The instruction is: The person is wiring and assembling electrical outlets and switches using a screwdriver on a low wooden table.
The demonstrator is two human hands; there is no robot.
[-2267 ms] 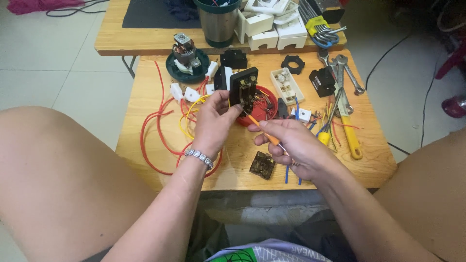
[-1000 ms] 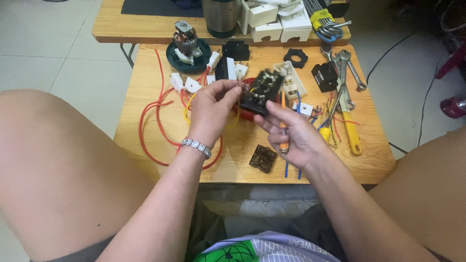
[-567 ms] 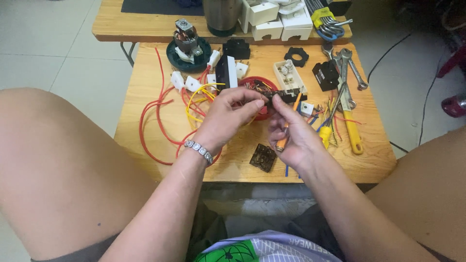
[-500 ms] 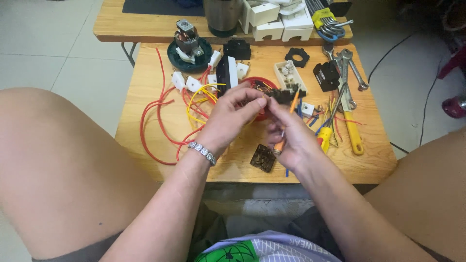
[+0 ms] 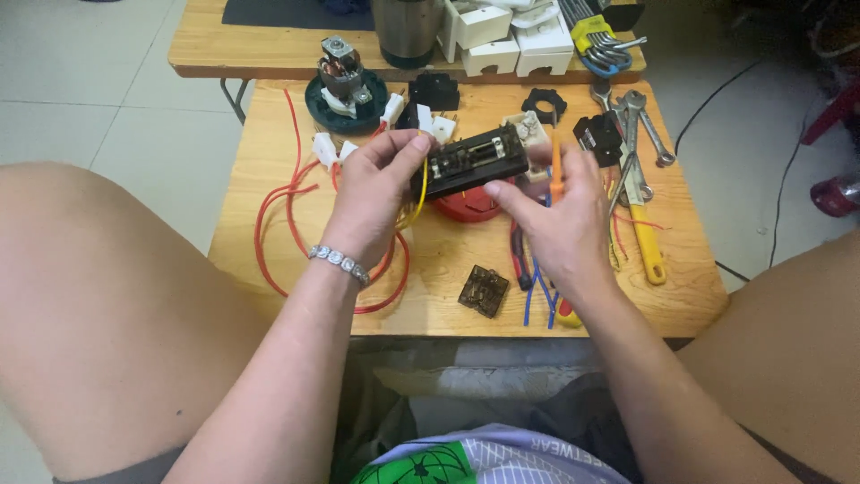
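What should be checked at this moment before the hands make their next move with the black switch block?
1. Left hand grips the black switch block: ok.
2. Right hand steadies its other end: ok.
3. Orange screwdriver in the right hand: ok.
4. Screwdriver tip seated on a screw: cannot tell.
5. Yellow wire runs under the left fingers, clear of the block's top: ok.
6. Small brown part lies on the table, apart from both hands: ok.
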